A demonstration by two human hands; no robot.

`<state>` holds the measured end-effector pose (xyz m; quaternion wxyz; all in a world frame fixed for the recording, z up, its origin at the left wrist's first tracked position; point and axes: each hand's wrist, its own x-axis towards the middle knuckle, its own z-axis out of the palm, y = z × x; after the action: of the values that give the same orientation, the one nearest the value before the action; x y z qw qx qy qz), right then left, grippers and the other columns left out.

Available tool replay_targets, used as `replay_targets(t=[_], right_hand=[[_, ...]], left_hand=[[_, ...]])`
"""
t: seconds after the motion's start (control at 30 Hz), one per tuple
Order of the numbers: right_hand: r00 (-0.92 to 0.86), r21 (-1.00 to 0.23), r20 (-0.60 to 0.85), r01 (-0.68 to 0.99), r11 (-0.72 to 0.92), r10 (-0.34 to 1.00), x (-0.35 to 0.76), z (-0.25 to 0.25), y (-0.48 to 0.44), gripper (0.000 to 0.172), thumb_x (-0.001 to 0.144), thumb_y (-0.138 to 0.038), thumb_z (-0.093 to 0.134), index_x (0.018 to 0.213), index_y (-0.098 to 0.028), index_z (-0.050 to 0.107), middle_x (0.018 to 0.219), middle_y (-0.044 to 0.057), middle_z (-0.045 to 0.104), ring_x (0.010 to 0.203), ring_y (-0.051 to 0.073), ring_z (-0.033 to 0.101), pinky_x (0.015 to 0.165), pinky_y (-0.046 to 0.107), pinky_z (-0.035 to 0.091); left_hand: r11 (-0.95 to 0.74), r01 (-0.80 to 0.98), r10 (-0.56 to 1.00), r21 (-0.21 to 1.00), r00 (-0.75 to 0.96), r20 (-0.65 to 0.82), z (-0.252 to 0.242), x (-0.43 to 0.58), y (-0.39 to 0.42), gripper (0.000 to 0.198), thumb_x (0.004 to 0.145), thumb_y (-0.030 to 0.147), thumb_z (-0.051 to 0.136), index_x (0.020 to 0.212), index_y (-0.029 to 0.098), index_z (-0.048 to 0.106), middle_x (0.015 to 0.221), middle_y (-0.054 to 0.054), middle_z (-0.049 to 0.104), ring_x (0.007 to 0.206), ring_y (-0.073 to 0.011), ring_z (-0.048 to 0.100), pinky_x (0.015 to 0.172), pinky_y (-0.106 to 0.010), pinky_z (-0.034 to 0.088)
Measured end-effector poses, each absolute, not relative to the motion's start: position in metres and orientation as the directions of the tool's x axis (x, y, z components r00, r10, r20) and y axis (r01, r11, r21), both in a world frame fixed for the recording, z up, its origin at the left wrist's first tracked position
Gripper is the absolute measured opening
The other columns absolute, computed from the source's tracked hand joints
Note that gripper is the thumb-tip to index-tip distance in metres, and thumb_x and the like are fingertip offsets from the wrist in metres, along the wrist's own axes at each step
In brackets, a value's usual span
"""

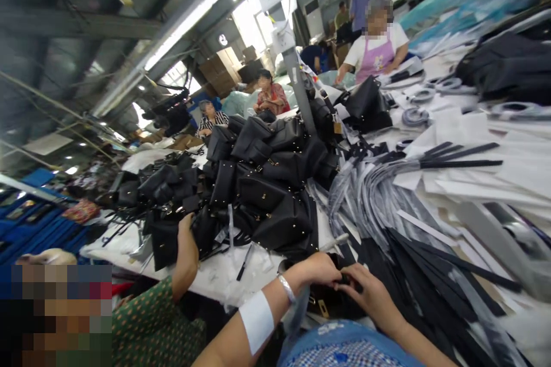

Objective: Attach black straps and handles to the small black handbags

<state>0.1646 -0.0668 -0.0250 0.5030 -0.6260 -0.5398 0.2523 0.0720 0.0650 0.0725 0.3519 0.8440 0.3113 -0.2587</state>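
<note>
White worktable [210,278] bears a heap of black bags [271,186], seemingly assembled; on the heap's near side, one bag [333,303] looks unfinished; left hand [321,268] and right hand [365,288], fingers curled, pinch its small dark part [343,279].

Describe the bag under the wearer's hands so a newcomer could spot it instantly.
From the big pile of black bags, look down toward the bottom edge. The dark bag sits just above the blue checked garment. Unlike the piled ones, it has the wearer's left hand and right hand over it.
</note>
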Motion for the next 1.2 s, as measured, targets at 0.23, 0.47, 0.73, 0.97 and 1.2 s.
replay_targets(t=[0.23,0.47,0.73,0.97,1.2], right_hand=[[0.269,-0.906,0.254,0.403,0.131,0.929,0.165,-0.041,-0.066,0.024,0.078,-0.025,0.061,0.102,-0.027,0.067,0.092,0.006,0.068,0.084,0.022,0.067,0.076,0.031,0.056],[0.255,-0.906,0.262,0.398,0.147,0.931,0.177,-0.054,-0.064,0.024,0.074,-0.035,0.068,0.097,-0.031,0.073,0.094,0.007,0.073,0.084,0.026,0.072,0.072,0.030,0.061],[0.305,-0.921,0.262,0.362,0.143,0.916,0.175,-0.052,-0.060,0.021,0.071,-0.037,0.068,0.088,-0.030,0.076,0.088,0.007,0.075,0.083,0.027,0.072,0.073,0.030,0.061],[0.206,-0.975,-0.174,0.100,-0.198,0.963,0.175,-0.042,-0.059,0.037,0.060,-0.044,0.069,0.088,-0.022,0.077,0.079,0.006,0.075,0.066,0.023,0.070,0.063,0.025,0.057],[0.087,-0.940,-0.294,0.152,-0.305,0.952,0.190,-0.023,-0.056,0.028,0.053,-0.030,0.065,0.078,-0.020,0.075,0.075,0.006,0.071,0.073,0.024,0.066,0.068,0.028,0.052]], left_hand=[[-0.606,0.771,0.474,0.197,0.548,-0.689,0.069,0.081,0.048,0.033,0.071,0.030,0.053,0.088,0.014,0.077,0.083,-0.017,0.073,0.078,-0.0301,0.067,0.058,-0.032,0.046],[-0.513,0.819,0.455,0.256,0.512,-0.728,0.076,0.063,0.053,0.035,0.078,0.035,0.048,0.083,0.017,0.077,0.070,-0.009,0.071,0.061,-0.0202,0.063,0.053,-0.028,0.046],[-0.514,0.776,0.533,0.365,0.623,-0.572,0.060,0.044,0.052,0.033,0.081,0.033,0.046,0.081,0.017,0.075,0.072,-0.008,0.072,0.066,-0.0195,0.063,0.054,-0.027,0.043],[-0.609,0.743,0.569,0.277,0.653,-0.500,0.068,0.043,0.036,0.039,0.084,0.039,0.043,0.090,0.018,0.076,0.087,-0.012,0.075,0.080,-0.0251,0.067,0.064,-0.031,0.048],[-0.636,0.720,0.622,0.276,0.691,-0.370,0.063,0.032,0.019,0.039,0.089,0.041,0.043,0.095,0.018,0.074,0.090,-0.012,0.075,0.082,-0.0256,0.069,0.068,-0.032,0.051]])
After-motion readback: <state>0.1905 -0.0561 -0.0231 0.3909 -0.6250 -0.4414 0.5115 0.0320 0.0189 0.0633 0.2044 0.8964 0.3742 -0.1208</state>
